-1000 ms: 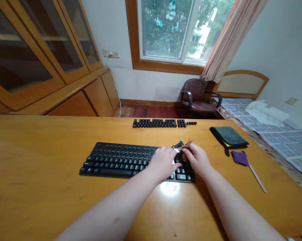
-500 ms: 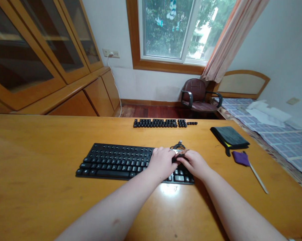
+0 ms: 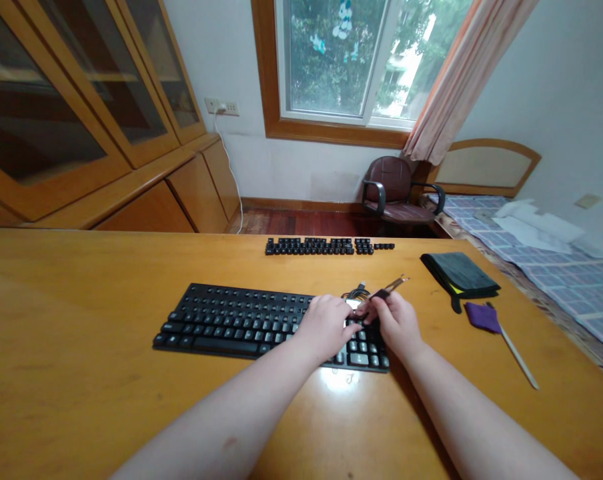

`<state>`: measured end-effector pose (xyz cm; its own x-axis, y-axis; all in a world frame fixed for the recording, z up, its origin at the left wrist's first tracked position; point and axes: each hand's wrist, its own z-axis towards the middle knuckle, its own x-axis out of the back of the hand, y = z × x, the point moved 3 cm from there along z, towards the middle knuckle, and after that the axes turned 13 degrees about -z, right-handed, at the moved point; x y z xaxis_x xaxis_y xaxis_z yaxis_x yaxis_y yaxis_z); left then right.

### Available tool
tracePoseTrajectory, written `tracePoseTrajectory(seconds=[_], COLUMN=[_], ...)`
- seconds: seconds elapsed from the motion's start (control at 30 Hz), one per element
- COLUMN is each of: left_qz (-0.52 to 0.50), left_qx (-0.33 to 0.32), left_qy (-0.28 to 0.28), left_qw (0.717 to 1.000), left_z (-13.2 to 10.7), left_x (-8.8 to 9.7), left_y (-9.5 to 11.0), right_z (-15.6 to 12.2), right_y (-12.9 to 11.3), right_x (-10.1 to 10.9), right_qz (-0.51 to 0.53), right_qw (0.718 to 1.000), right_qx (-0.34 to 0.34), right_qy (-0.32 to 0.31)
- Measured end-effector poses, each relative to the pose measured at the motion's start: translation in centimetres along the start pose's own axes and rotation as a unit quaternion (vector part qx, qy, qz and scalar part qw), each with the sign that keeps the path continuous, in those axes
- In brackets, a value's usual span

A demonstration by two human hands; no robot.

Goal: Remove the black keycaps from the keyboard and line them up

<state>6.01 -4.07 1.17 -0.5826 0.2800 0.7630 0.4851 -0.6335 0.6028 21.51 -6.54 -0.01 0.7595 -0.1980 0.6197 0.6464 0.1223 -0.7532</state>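
A black keyboard (image 3: 221, 346) lies on the wooden desk, with bare switch positions along its upper rows and keycaps in its lower rows. Above its number pad, my right hand (image 3: 400, 325) is closed round a slim brownish keycap puller (image 3: 392, 287), whose thin pronged end points up and to the right. My left hand (image 3: 326, 327) rests over the right part of the keyboard, its fingers curled in toward my right fingertips. A small dark piece sits between the two hands, too small to name. Behind them lies a coiled cable (image 3: 356, 292), partly hidden.
Loose black keycaps (image 3: 309, 247) stand in rows along the desk's far edge. On the right are a dark pouch (image 3: 461, 273) and a purple-headed brush-like tool (image 3: 483, 318) with a pale handle. A chair (image 3: 389, 190) stands beyond the desk.
The keycap puller has swung up in my right hand, its pronged end now pointing away from the keyboard. My left hand has stayed nearly in place.
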Motion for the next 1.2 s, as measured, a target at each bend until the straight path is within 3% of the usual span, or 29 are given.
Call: tracePoseTrajectory(seconds=[0.17, 0.4, 0.57, 0.73, 1.07, 1.2], left_qz=[-0.012, -0.038, -0.041, -0.029, -0.031, -0.022], left_qx=[0.010, 0.020, 0.018, 0.026, 0.032, 0.034], left_qy=[0.004, 0.010, 0.004, 0.002, 0.003, 0.000], left_qw=[1.000, 0.999, 0.999, 0.999, 0.999, 0.999], left_z=[0.0, 0.1, -0.1, -0.1, 0.0, 0.0], left_x=[-0.1, 0.1, 0.3, 0.3, 0.3, 0.2], left_y=[-0.1, 0.0, 0.2, 0.5, 0.5, 0.5], right_z=[0.0, 0.0, 0.0, 0.1, 0.0, 0.2], right_y=[0.3, 0.0, -0.1, -0.9, -1.0, -1.3], right_x=[0.1, -0.1, 0.3, 0.2, 0.0, -0.4], right_qz=[0.101, 0.124, 0.007, -0.118, -0.186, -0.173], right_qw=[0.993, 0.990, 1.000, 0.988, 0.976, 0.975], right_qx=[-0.053, -0.054, 0.016, 0.088, 0.109, 0.123], right_qy=[0.041, 0.036, 0.004, -0.056, -0.039, -0.072])
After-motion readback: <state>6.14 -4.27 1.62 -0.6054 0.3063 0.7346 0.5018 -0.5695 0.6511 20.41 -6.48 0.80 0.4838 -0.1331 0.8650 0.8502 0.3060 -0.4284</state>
